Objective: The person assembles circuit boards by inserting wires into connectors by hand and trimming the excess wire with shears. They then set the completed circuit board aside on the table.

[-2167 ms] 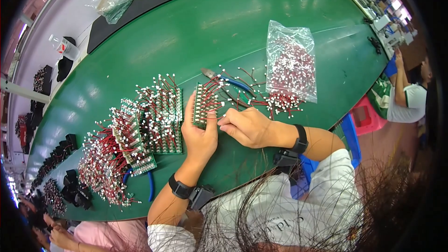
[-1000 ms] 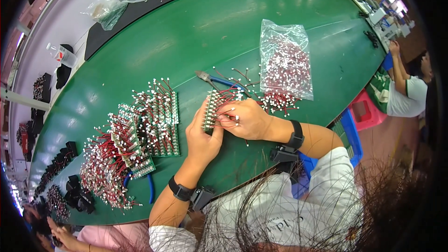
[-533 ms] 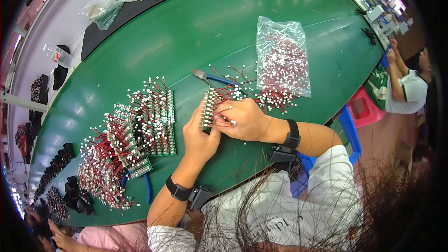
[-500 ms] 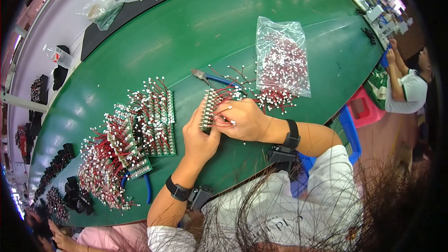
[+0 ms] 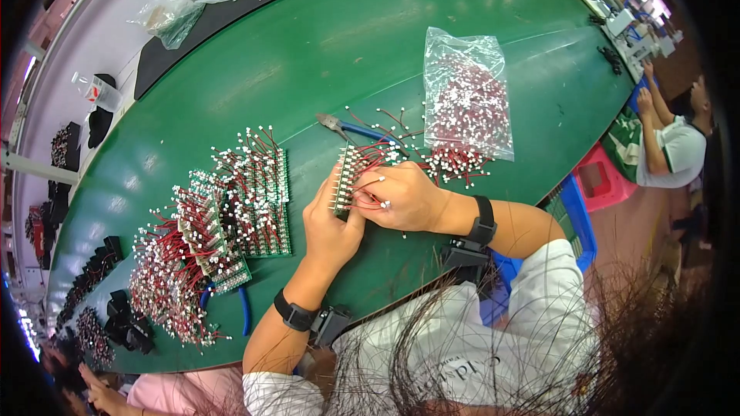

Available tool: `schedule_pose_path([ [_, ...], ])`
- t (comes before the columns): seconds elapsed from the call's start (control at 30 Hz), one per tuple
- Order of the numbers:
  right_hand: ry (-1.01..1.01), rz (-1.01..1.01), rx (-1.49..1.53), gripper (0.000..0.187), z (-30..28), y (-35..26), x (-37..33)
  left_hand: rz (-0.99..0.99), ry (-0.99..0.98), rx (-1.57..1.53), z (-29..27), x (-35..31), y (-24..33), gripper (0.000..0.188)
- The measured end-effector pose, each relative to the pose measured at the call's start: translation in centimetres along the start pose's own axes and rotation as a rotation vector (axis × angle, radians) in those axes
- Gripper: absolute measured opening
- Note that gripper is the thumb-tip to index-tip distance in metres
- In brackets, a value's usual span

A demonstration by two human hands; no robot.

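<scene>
My left hand (image 5: 330, 223) is closed round a narrow circuit board panel (image 5: 344, 179) held on edge, with a row of metal pins along one side and red wires with white plugs on the other. Against the wired side, my right hand (image 5: 405, 196) has its fingers pinched among the red wires; its fingertips are partly hidden, and a few plugs poke out past them. Just beyond the hands lie blue-handled cutters (image 5: 362, 131) and loose wires. A clear plastic bag (image 5: 467, 96) full of red wires with white plugs spills some onto the table.
Wired circuit boards (image 5: 258, 200) stand stacked on the green table (image 5: 324, 54) to my left, with a heap of wires (image 5: 166, 285) and a blue tool handle (image 5: 245, 311) beside them. Black parts (image 5: 127, 323) lie farther left. Co-workers sit at both sides; a pink stool (image 5: 601, 177) stands right.
My hands and the board stay almost still. At the right, the co-worker's arms have shifted slightly.
</scene>
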State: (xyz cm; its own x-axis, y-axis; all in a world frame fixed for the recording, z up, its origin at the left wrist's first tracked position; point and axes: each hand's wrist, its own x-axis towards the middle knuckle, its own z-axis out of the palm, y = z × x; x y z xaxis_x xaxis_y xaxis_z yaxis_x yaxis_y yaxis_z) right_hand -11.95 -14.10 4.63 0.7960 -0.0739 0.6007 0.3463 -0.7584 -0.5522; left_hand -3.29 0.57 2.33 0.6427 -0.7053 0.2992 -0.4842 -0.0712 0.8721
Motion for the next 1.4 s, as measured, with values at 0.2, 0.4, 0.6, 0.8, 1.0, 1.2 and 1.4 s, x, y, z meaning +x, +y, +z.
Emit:
schedule_pose_path([
  [0.2,0.03,-0.003,-0.009,0.018,0.27,0.3,-0.04,0.011,-0.001,0.009,-0.02,0.21,-0.03,0.055],
  [0.4,0.041,-0.033,-0.011,0.018,0.36,0.58,-0.03,-0.014,-0.008,-0.004,-0.06,0.21,0.17,0.055],
  [0.6,0.029,-0.074,-0.064,0.017,0.2,0.42,0.03,-0.006,-0.017,0.006,-0.12,0.15,0.29,0.055],
  [0.8,0.06,-0.074,-0.08,0.018,0.47,0.61,-0.12,0.038,0.008,0.047,-0.08,0.02,0.17,0.058],
  [1.0,0.043,-0.072,-0.041,0.019,0.08,0.55,0.1,0.062,0.045,0.045,0.03,0.01,0.33,0.059],
  [1.2,0.036,-0.065,-0.054,0.018,-0.02,0.48,-0.01,0.136,0.047,0.117,0.04,0.0,0.32,0.059],
  [1.4,0.032,-0.04,-0.049,0.017,0.41,0.67,-0.16,0.179,0.046,0.156,-0.03,0.07,0.64,0.06],
])
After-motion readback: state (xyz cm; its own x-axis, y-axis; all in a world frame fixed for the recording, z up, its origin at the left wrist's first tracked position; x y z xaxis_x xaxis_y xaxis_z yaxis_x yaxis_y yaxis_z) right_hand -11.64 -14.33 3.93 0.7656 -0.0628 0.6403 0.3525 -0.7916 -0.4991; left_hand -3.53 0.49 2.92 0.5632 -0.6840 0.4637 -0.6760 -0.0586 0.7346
